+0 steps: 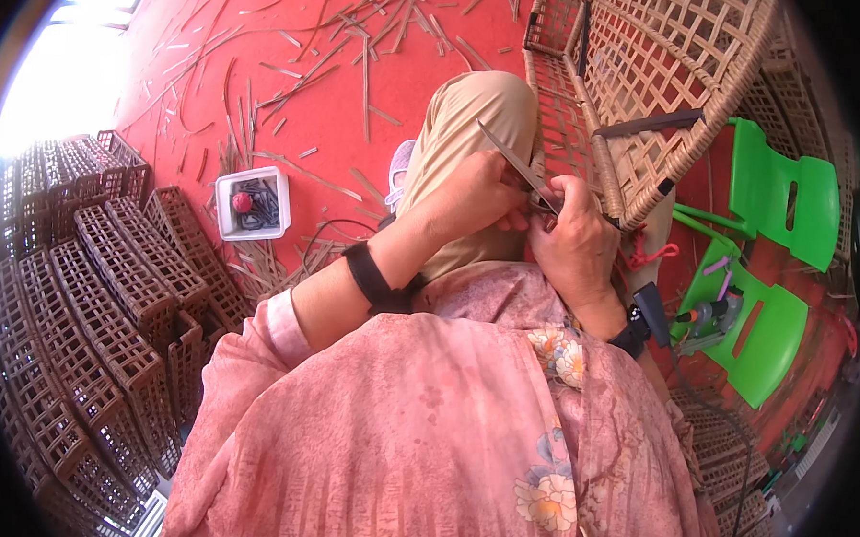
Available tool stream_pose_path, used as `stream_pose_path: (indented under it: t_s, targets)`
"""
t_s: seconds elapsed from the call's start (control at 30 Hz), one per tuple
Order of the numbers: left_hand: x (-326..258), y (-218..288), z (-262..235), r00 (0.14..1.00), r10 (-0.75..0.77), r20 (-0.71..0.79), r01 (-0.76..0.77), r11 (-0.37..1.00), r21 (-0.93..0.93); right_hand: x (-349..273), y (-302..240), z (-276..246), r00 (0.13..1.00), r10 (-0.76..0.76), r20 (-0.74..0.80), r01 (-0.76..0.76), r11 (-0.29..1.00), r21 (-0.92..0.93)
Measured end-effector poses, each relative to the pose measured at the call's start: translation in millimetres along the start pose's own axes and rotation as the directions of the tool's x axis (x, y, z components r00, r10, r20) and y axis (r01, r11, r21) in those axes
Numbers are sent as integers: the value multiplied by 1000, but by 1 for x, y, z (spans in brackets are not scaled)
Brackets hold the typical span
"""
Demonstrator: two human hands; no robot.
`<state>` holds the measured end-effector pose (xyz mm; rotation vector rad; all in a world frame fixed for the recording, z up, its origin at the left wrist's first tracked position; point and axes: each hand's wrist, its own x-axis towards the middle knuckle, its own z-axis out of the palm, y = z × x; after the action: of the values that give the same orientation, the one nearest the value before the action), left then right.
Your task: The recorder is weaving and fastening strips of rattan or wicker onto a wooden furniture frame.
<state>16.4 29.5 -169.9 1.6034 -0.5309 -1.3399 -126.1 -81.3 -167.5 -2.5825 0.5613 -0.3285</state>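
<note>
From my end I saw the blade (519, 164), knife or scissors, couldn't tell which, up above the lap, between the raised knee (485, 103) and the near end of the woven basket (699, 55). The right hand (575, 238) was clamped on its near end, thumb on top. The left hand (484, 194) had its fingers curled in right beside the blade; I couldn't tell whether they pinched anything, knuckles hid it.

Doing this well, I judged, called for a firm right wrist, short controlled strokes, left fingertips well off the edge, and the point clear of knee and basket wall. Bracing both forearms on the lap seemed wise.

Direction: tip went up-left in the view, away from the body and toward the knee. Long axis was diagonal, running from the right hand up past the left knuckles, flat side partly showing.

Around: the red floor (318, 125) had cut strips toward its far edge, plus a white tub (224, 208) near its left edge by the stacked baskets (96, 302).
</note>
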Motion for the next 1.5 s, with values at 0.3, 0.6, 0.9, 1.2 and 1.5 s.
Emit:
stream_pose_path:
  t_s: [0.3,0.6,0.9,1.2,1.5]
  targets:
    - [2,-2,-2,999,-42,10,42,995,-92,-1,3,-2,996,92,13,-92,992,88]
    - [1,-2,-3,998,-57,7,57,980,-191,10,3,-13,958,260,119,-285,907,310]
    - [-5,5,1,1000,-30,10,31,981,-193,17,-2,-17,931,323,168,-357,901,246]
    - [-28,12,28,989,-148,3,139,920,-367,25,-4,-16,931,297,212,-332,931,154]
    - [-19,-5,38,964,-263,-46,117,571,-813,28,12,-17,905,349,243,-420,823,381]
